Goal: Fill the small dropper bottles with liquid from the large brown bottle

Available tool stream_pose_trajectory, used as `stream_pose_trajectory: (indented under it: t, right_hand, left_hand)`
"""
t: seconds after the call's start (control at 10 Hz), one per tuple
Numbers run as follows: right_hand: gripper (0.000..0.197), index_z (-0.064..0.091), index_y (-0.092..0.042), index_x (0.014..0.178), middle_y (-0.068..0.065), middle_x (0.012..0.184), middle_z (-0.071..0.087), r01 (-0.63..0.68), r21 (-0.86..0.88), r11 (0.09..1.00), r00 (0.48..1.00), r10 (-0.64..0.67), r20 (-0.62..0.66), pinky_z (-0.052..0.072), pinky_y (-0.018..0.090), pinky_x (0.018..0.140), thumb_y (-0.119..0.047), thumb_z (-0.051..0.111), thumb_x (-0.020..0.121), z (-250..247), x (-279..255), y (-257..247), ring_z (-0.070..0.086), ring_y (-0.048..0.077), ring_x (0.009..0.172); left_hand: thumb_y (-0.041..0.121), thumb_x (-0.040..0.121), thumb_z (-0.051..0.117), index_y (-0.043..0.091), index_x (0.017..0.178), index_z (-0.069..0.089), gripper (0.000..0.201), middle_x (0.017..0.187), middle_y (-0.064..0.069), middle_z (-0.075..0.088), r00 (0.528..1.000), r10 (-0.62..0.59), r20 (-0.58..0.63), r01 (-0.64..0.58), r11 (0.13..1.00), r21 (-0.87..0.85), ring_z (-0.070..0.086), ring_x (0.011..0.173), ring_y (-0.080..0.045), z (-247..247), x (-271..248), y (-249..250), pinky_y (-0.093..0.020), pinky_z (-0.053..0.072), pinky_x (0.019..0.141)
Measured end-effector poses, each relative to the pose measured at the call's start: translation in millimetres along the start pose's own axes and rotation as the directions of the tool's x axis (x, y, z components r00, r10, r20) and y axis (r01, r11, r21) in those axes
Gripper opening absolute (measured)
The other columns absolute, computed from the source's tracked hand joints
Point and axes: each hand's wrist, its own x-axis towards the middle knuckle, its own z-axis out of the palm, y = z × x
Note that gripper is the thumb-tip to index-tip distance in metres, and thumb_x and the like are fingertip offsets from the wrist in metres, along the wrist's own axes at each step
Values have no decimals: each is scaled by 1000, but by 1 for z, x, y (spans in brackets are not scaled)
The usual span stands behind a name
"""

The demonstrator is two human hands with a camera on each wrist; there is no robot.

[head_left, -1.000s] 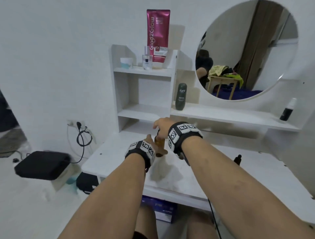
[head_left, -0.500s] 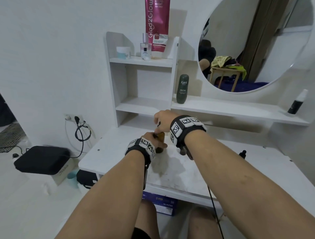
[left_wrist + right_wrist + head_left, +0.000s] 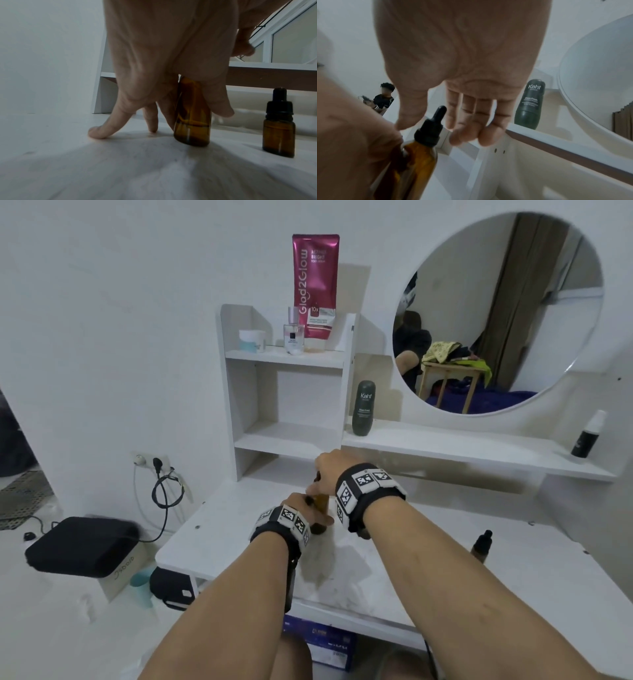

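Note:
A tall amber bottle (image 3: 322, 506) with a black dropper cap (image 3: 431, 128) stands on the white table (image 3: 394, 570), slightly tilted. My left hand (image 3: 298, 508) grips its body, thumb (image 3: 217, 102) on one side and fingers behind, while the little finger rests on the table. Directly over the cap hovers my right hand (image 3: 327, 470). Its fingers (image 3: 471, 129) are loosely bent on either side of the cap and do not visibly touch it. A small amber dropper bottle (image 3: 481, 546) with its cap on stands apart to the right, also seen in the left wrist view (image 3: 278, 129).
A white shelf unit (image 3: 291, 440) rises just behind the hands, and a long shelf (image 3: 462, 446) holds a dark green bottle (image 3: 363, 409) and a black spray bottle (image 3: 586, 436). A round mirror (image 3: 496, 313) hangs above. The table's front edge (image 3: 342, 614) is near my arms.
Both hands have stayed at the tall amber bottle, left on its body and right above its cap. Only the head view has shifted slightly.

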Motion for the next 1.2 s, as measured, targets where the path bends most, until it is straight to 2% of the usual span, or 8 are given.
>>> stream_pose_trajectory:
  t: [0.2, 0.4, 0.6, 0.8, 0.9, 1.0, 1.1, 1.2]
  right_hand:
    - [23, 62, -2, 108, 15, 109, 64, 45, 42, 998, 999, -45, 4, 50, 34, 74, -18, 63, 92, 4, 5, -7, 65, 33, 98]
    - [25, 61, -2, 115, 17, 119, 61, 14, -37, 999, 998, -16, -61, 47, 35, 80, -9, 49, 94, 15, 2, -17, 61, 34, 109]
    - [30, 61, -3, 118, 16, 122, 59, -11, -65, 998, 990, 1, -143, 45, 36, 85, -5, 42, 95, 24, -1, -23, 57, 33, 115]
    - [27, 62, -7, 116, 13, 119, 63, -28, -48, 998, 982, 18, -188, 42, 35, 82, -13, 44, 97, 23, -3, -18, 60, 31, 110]
    - [29, 64, -11, 111, 9, 115, 66, -63, -14, 998, 986, 60, -155, 38, 34, 76, -31, 47, 97, 20, -9, -15, 62, 29, 105]
    - [47, 57, -13, 116, 8, 113, 66, -89, 33, 996, 986, 93, -141, 36, 36, 75, -53, 48, 94, 17, -23, -5, 62, 29, 105]
    - [46, 52, -16, 122, 8, 114, 65, -88, 133, 987, 986, 105, -130, 44, 37, 78, -53, 49, 94, 4, -54, 10, 62, 28, 102]
    - [44, 57, -24, 122, -4, 105, 66, -57, 412, 909, 998, 43, 42, 49, 29, 72, -55, 55, 91, 0, -103, 39, 63, 12, 88]
  left_hand:
    - [23, 82, 70, 5, 114, 63, 37, 111, -10, 67, 1000, -6, -19, 6, 1000, 1, 63, 107, -29, 3, 0, 0, -35, 50, 92]
    - [19, 92, 56, 6, 99, 65, 17, 110, -15, 69, 997, 58, -50, -55, 997, 45, 61, 90, -30, 5, 1, -5, -30, 45, 76]
    - [16, 98, 52, -1, 114, 62, 26, 119, -18, 65, 998, 41, -53, -39, 998, 43, 55, 87, -28, 2, -5, -3, -30, 43, 80]
    - [20, 96, 53, 3, 111, 64, 25, 116, -16, 67, 999, 46, -12, -45, 993, 105, 63, 105, -33, -2, -8, -1, -33, 47, 85]
    - [25, 91, 56, 12, 106, 63, 20, 118, -11, 67, 998, 58, -15, -55, 986, 158, 64, 105, -31, -3, -8, 1, -36, 51, 91]
    - [34, 88, 64, 10, 125, 57, 45, 126, -9, 62, 999, 26, 28, -30, 983, 179, 59, 115, -27, -2, -4, 2, -36, 47, 100]
    - [45, 74, 79, 11, 130, 58, 68, 121, -5, 64, 999, -10, 51, 4, 993, 114, 60, 106, -22, -3, -1, 1, -31, 48, 96]
    - [49, 72, 80, 12, 133, 55, 75, 126, -5, 61, 996, -1, 93, -6, 998, 69, 56, 101, -20, -4, -6, -5, -28, 45, 92]
